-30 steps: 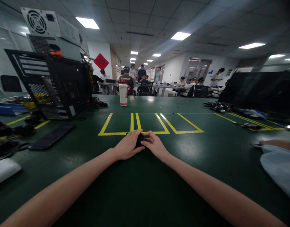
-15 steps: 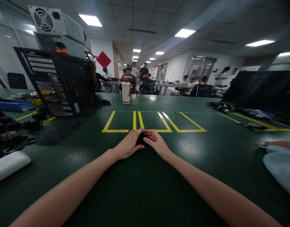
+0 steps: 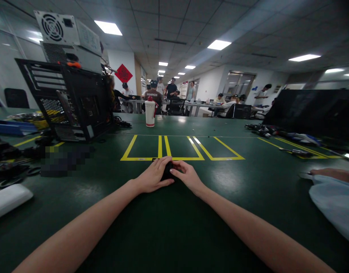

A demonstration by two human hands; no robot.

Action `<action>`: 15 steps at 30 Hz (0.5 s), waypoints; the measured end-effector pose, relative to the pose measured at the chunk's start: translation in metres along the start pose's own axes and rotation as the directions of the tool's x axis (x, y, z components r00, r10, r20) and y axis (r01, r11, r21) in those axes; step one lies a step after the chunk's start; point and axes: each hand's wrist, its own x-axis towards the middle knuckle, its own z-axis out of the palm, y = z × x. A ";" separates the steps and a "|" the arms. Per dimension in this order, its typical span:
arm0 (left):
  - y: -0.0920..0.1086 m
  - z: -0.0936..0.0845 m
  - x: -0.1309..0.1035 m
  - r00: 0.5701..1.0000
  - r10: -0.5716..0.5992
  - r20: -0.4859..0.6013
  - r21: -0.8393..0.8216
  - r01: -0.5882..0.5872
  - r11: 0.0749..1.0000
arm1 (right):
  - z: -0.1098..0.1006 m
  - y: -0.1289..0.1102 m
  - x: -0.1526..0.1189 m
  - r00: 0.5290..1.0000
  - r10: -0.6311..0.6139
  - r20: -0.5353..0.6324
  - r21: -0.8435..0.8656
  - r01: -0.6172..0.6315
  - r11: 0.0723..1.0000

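A small black object [image 3: 166, 171] lies between my hands on the green table, just in front of the yellow tape outlines; its kind is mostly hidden by my fingers. My left hand [image 3: 153, 175] is wrapped over its left side, with the thumb low toward me. From the right, my right hand [image 3: 187, 175] pinches at the object's right side with thumb and fingertips. A bit of black shows past the left fingers at the tape's edge.
An open black computer case [image 3: 74, 102] with power supplies [image 3: 68, 32] on it stands at left. A white tumbler [image 3: 150, 113] stands behind yellow tape [image 3: 180, 159]. A white box [image 3: 11, 201] lies near left. At right are a screwdriver-like tool [image 3: 296, 152] and another person's sleeve [image 3: 333, 204].
The view has shifted slightly. My right thumb and fingers have moved a little on the black object; both hands stay around it.
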 end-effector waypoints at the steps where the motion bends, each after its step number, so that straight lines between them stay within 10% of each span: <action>1: 0.000 0.001 0.000 1.000 -0.005 -0.007 0.013 0.005 1.000 | 0.000 0.000 0.000 1.000 0.002 -0.006 0.010 -0.002 1.000; 15: 0.000 0.011 0.002 0.997 -0.071 -0.038 0.187 0.077 0.979 | 0.002 0.000 0.002 0.997 0.071 0.034 0.175 -0.076 0.982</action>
